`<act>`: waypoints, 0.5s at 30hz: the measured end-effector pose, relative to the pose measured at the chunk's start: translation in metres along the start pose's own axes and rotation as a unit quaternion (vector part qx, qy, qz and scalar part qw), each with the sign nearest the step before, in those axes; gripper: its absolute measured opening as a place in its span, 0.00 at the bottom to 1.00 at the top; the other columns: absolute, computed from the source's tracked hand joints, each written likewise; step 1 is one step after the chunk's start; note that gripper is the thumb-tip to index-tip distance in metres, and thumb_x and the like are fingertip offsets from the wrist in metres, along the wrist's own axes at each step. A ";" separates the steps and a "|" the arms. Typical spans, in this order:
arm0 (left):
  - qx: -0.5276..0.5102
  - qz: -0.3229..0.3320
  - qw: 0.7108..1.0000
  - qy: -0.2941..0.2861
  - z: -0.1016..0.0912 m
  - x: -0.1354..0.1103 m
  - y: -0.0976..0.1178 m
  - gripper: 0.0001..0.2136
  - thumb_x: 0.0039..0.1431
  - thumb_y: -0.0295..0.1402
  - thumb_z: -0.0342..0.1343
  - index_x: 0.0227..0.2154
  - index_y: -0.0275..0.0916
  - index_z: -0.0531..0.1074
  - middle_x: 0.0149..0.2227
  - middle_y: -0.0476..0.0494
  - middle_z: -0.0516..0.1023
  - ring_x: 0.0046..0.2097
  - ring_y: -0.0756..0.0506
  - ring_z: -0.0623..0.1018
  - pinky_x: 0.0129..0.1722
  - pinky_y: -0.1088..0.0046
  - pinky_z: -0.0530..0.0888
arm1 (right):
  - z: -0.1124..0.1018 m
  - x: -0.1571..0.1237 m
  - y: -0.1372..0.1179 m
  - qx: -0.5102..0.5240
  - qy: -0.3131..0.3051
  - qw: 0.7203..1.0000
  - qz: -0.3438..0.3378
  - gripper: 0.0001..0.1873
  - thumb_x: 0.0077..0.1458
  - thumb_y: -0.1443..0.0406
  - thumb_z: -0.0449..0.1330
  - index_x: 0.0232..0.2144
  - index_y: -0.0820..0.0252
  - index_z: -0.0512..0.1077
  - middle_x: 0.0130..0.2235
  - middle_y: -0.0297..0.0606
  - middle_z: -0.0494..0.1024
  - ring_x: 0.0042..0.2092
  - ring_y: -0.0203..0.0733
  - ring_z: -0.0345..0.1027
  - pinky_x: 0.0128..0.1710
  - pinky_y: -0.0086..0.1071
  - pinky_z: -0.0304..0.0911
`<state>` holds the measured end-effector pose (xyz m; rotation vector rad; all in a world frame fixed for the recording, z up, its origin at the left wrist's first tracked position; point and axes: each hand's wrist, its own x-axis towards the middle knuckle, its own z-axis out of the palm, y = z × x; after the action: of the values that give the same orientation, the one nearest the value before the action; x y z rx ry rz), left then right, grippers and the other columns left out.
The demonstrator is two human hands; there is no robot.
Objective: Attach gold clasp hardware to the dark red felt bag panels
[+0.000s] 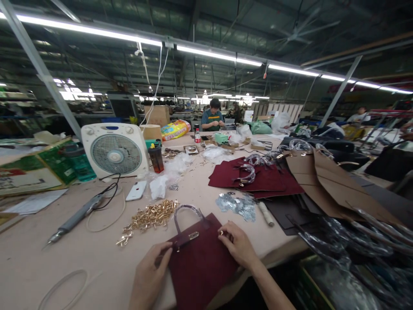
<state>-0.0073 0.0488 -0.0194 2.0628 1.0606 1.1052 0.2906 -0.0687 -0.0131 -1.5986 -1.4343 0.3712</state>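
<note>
A dark red bag panel (201, 265) with a plastic-wrapped handle (188, 211) lies at the near table edge. My left hand (151, 273) rests on its left edge, fingers closed against the panel by a metal clasp (192, 236). My right hand (237, 245) sits on the panel's upper right corner and pinches a small gold fitting (222, 233). A heap of gold fittings (151, 215) lies just beyond the panel, to the left.
An electric screwdriver (75, 219) with cable lies at left, a white fan (114, 150) and phone (137, 190) behind. More red panels (258, 176), silver pieces (237, 204), brown card (335, 185) and wrapped handles (355, 245) fill the right. A person (213, 116) works at the far end.
</note>
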 end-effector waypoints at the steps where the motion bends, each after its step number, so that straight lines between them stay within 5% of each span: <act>1: 0.000 0.001 1.000 -0.001 0.000 0.000 0.001 0.15 0.65 0.48 0.56 0.40 0.45 0.81 0.41 0.45 0.86 0.41 0.41 0.85 0.40 0.67 0.84 | 0.000 0.000 0.000 -0.001 0.001 1.000 -0.001 0.04 0.64 0.67 0.61 0.39 0.55 0.77 0.38 0.35 0.75 0.37 0.42 0.70 0.41 0.34 0.64; 11: 0.000 -0.008 1.000 0.006 0.000 -0.007 0.001 0.12 0.68 0.43 0.54 0.43 0.45 0.80 0.43 0.44 0.85 0.42 0.42 0.85 0.41 0.67 0.83 | 0.001 -0.003 0.001 -0.009 -0.013 1.000 -0.014 0.06 0.66 0.64 0.59 0.41 0.54 0.77 0.40 0.37 0.77 0.38 0.43 0.71 0.49 0.38 0.66; 15: 0.047 0.012 0.999 0.015 0.004 -0.008 0.003 0.13 0.67 0.40 0.57 0.50 0.46 0.78 0.52 0.42 0.81 0.54 0.39 0.81 0.56 0.57 0.79 | 0.004 -0.002 0.007 -0.015 -0.021 0.999 -0.021 0.09 0.68 0.61 0.58 0.45 0.53 0.77 0.41 0.39 0.78 0.40 0.46 0.73 0.47 0.38 0.67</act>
<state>-0.0052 0.0398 -0.0224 2.1432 1.1249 1.1211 0.2914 -0.0678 -0.0211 -1.5903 -1.5100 0.3629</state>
